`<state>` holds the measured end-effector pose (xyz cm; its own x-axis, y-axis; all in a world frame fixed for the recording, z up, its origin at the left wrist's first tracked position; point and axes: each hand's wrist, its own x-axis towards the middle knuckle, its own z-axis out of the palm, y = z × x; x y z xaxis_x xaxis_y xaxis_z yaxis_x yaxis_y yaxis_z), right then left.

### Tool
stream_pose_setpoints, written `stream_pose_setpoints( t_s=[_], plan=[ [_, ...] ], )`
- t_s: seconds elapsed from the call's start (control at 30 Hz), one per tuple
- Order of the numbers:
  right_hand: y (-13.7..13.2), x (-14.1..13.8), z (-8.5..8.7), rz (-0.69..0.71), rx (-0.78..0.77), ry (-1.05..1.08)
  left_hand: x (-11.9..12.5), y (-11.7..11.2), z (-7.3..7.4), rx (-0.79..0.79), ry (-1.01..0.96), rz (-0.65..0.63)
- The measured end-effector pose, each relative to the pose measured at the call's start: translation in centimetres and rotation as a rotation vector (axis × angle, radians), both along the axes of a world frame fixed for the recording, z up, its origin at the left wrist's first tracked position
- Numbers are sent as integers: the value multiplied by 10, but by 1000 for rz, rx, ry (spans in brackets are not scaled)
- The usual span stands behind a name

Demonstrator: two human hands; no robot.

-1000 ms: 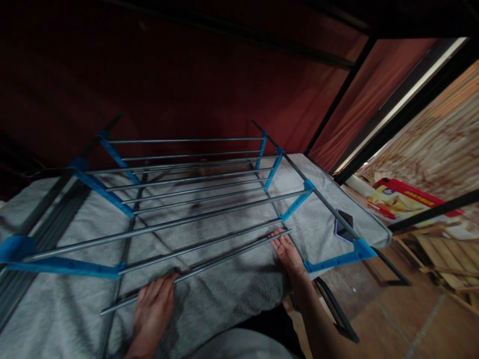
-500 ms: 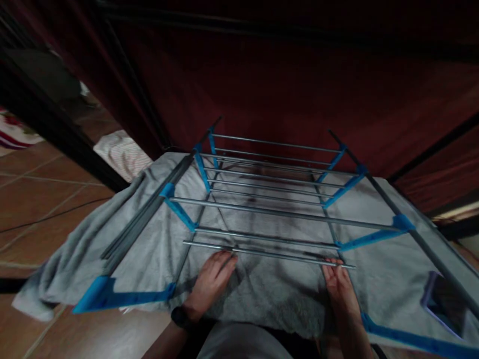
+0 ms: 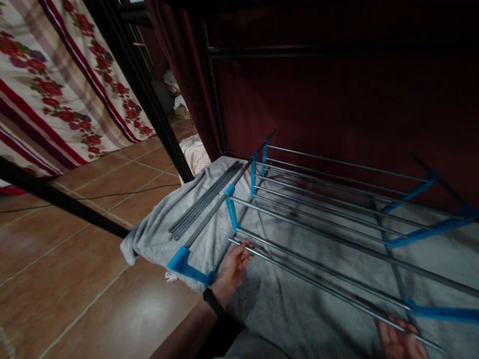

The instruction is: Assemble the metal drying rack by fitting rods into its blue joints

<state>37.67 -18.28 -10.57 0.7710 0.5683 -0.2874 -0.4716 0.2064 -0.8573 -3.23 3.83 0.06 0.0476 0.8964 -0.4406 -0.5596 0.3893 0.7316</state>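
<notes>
A thin metal rod (image 3: 318, 283) spans between my hands, in front of a partly built rack of grey tubes and blue plastic connectors. My left hand (image 3: 232, 267), with a dark band on its wrist, pinches this rod near its left end, close to a blue connector (image 3: 231, 212). At the lower right edge, my right hand (image 3: 402, 339) has its fingers around the rod near the other end; part of that hand is cut off. Several crossbars (image 3: 322, 232) join the rack's two sides. A blue corner connector (image 3: 187, 264) sits at the rack's front left.
Several loose grey tubes (image 3: 207, 199) lie left of the rack on a grey blanket (image 3: 262, 304). Black metal posts (image 3: 149, 94) and a dark red curtain (image 3: 318, 99) stand around it. A thin cable (image 3: 112, 196) crosses the tiled floor (image 3: 93, 259); a floral curtain (image 3: 67, 89) hangs beyond.
The view has turned left, so the rack appears farther right and the phone is out of sight. My left hand has slid along the rod toward its left end.
</notes>
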Motion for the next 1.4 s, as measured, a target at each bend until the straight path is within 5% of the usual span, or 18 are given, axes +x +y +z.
stream_pose_setpoints(
  t_s=[0.33, 0.57, 1.03, 1.4],
  plan=[
    [5, 7, -3, -78, -96, 23, 10, 15, 12, 81, -49, 75],
    [7, 3, 9, -78, -24, 71, 8, 18, 21, 57, -40, 67],
    [13, -15, 31, -50, -152, 37, -12, 11, -22, 39, -64, -61],
    [11, -6, 23, 11, -152, 55, -18, 9, -30, 138, -6, 8]
  ],
)
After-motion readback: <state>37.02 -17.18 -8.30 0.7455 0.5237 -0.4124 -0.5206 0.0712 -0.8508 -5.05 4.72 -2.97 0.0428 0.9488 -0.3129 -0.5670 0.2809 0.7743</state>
